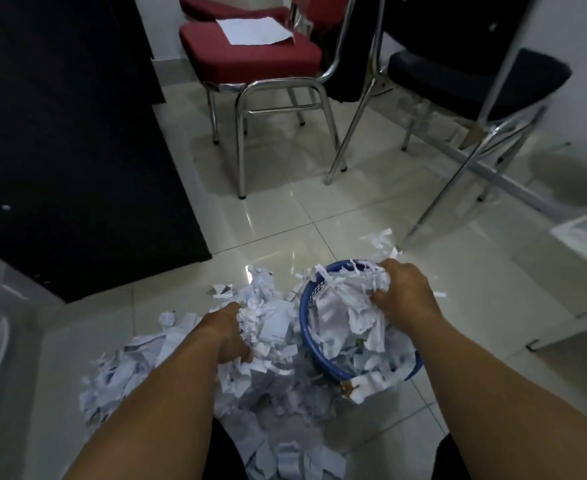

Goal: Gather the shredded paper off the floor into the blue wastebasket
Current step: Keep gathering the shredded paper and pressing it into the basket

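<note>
- Head view: our right hand clutches shredded paper over the blue wastebasket; our left hand grips more of it in the heap on the floor just beside.
- We judge the wastebasket nearly full, so strips may spill over its rim.

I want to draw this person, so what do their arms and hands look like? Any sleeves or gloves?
No sleeves show: the left arm and right arm are bare to the picture's edge. The left hand and right hand wear no gloves; neither wrist has a watch. Rings cannot be told.
</note>
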